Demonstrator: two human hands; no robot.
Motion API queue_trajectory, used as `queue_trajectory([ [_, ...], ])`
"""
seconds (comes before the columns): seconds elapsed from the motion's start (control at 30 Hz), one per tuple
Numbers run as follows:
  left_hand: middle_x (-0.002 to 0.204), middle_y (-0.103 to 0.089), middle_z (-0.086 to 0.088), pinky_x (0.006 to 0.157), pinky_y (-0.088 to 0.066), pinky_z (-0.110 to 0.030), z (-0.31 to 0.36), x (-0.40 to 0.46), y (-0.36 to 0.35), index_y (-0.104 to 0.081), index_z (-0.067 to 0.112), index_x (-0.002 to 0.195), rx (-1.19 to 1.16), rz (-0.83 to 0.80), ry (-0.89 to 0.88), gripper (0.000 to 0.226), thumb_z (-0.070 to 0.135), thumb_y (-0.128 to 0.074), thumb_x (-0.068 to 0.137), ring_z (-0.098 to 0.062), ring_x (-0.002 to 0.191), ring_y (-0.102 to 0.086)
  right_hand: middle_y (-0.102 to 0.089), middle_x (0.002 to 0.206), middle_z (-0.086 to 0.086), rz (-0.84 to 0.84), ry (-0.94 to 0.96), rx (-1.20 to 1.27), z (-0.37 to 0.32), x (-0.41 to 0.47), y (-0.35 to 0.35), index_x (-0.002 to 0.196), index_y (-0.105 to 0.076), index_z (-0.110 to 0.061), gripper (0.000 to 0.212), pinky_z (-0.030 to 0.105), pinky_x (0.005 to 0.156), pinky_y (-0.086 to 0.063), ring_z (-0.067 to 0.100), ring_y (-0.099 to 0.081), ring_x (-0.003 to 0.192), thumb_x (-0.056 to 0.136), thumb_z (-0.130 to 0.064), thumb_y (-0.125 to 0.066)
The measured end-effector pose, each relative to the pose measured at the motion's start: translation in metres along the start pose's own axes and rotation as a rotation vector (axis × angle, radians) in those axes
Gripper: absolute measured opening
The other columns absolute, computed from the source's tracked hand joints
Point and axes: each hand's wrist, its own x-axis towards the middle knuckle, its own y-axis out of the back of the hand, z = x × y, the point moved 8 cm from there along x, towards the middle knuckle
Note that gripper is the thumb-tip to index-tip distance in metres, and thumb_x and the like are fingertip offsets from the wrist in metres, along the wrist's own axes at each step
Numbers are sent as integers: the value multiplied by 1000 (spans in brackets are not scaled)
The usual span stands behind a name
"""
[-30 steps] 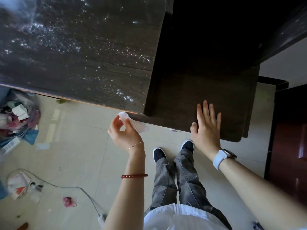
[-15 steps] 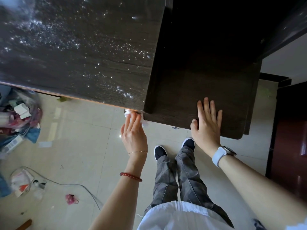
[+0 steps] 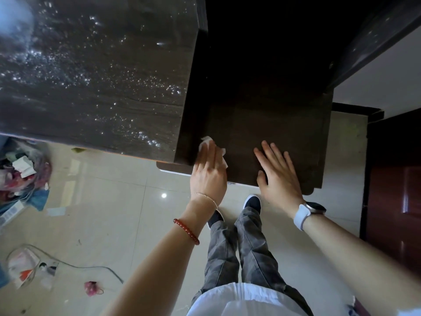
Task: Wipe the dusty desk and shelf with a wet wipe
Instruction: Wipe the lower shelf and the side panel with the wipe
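A dark wooden desk top (image 3: 95, 87), speckled with bright dust, fills the upper left. To its right, lower down, lies a dark shelf board (image 3: 262, 128). My left hand (image 3: 208, 176) lies flat at the shelf's front left corner and presses a white wet wipe (image 3: 206, 141) against the board, right beside the desk's side panel. The wipe sticks out past my fingertips and at the right of my fingers. My right hand (image 3: 276, 175) rests flat on the shelf's front edge with fingers spread, holding nothing.
A pile of rubbish and bags (image 3: 20, 176) lies on the tiled floor at the left, with a cable (image 3: 86, 266) and scraps further down. A reddish-brown door (image 3: 396, 183) stands at the right. My legs and shoes are below the shelf.
My left hand went from pinching the wipe in the air below the desk edge to lying flat on the shelf's left corner with the wipe under it. My right hand stayed put.
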Motion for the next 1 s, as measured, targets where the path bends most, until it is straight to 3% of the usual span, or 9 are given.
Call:
queue_trajectory([
  [0.07,145,-27,-27,115,-16,-40,2,19,1,-34,-2,134,-9,-51,79,45,17,-32,92,-37,138,-19,-32,149,7,-3,20,-6,2,3,2,136,-40,-15,57,41,114,-7,23,-21,140,82,-25,-25],
  [0.17,153,2,-19,115,4,-36,0,52,-1,-9,1,143,9,-94,209,53,22,-26,97,-32,142,6,-37,146,9,9,45,-1,4,9,4,132,-45,-15,54,42,113,-10,24,-27,138,82,-23,-25],
  [0.37,152,-1,-24,115,7,-33,0,108,12,-12,-4,141,-35,32,229,52,13,-28,94,-33,141,5,-45,140,12,51,58,27,14,26,13,124,-51,-8,51,36,111,-11,27,-39,131,80,-15,-27],
  [0.53,150,-17,-12,115,-14,-31,-7,148,21,-22,2,139,-301,66,237,50,10,-39,93,-25,140,-12,-43,143,6,20,63,-60,23,36,18,128,-48,-14,54,42,113,-16,23,-35,134,79,-20,-27],
  [0.67,153,-4,-18,117,-7,-32,1,151,24,-21,4,140,-158,25,222,51,12,-38,93,-28,142,0,-43,143,6,14,38,-98,39,32,24,129,-47,-17,53,49,110,-18,25,-35,134,80,-21,-27],
  [0.73,152,-8,-18,117,-7,-37,16,150,22,-20,3,140,-92,-20,160,52,12,-38,93,-31,141,1,-42,143,7,22,-7,-99,52,26,28,129,-47,-16,53,50,109,-16,26,-34,135,80,-21,-27],
  [0.83,151,-17,-16,117,-4,-37,65,148,16,-26,4,139,-27,-57,-82,49,13,-38,92,-32,141,-1,-41,143,11,66,-93,-50,73,11,34,129,-46,-13,53,50,110,-18,26,-31,135,80,-19,-27],
  [1.0,151,-10,-12,116,-14,-36,154,155,-8,-28,10,139,-49,-199,-337,48,13,-37,92,-28,140,-7,-39,143,15,157,-180,133,107,-15,43,129,-45,-4,53,51,108,-30,24,-28,135,81,-15,-25],
])
